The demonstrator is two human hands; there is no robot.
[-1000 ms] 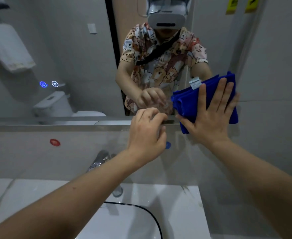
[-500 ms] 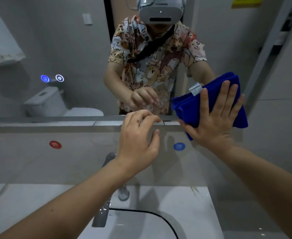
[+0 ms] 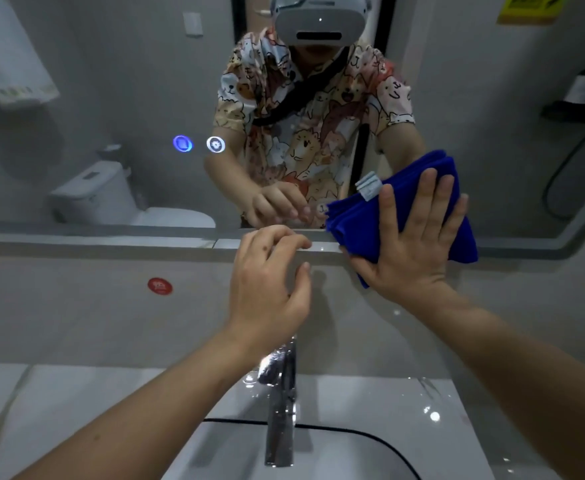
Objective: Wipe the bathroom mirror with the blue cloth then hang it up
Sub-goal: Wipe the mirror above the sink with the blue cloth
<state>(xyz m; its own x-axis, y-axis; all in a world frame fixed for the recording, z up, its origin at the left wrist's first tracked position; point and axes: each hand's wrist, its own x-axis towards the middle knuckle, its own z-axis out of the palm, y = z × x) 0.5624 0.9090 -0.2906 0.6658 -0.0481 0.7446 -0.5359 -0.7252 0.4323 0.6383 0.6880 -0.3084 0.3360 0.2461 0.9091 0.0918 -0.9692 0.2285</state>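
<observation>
The folded blue cloth (image 3: 353, 223) with a white tag lies flat against the lower right part of the bathroom mirror (image 3: 118, 98). My right hand (image 3: 412, 244) presses it there with straight, spread fingers. My left hand (image 3: 267, 282) hovers just left of the cloth, near the mirror's bottom edge, fingers loosely curled and holding nothing. The mirror reflects a person in a patterned shirt and both hands.
A chrome tap (image 3: 280, 403) rises over the white sink (image 3: 318, 452) directly below my hands. A narrow ledge (image 3: 93, 242) runs under the mirror. A red sticker (image 3: 160, 285) marks the wall. Two lit touch buttons (image 3: 199, 144) glow on the glass. A toilet and a towel show in the reflection.
My view has shifted right and down, so the tap and sink show more. My right hand with the cloth stays pressed on the glass; the left hand's fingers have loosened a little.
</observation>
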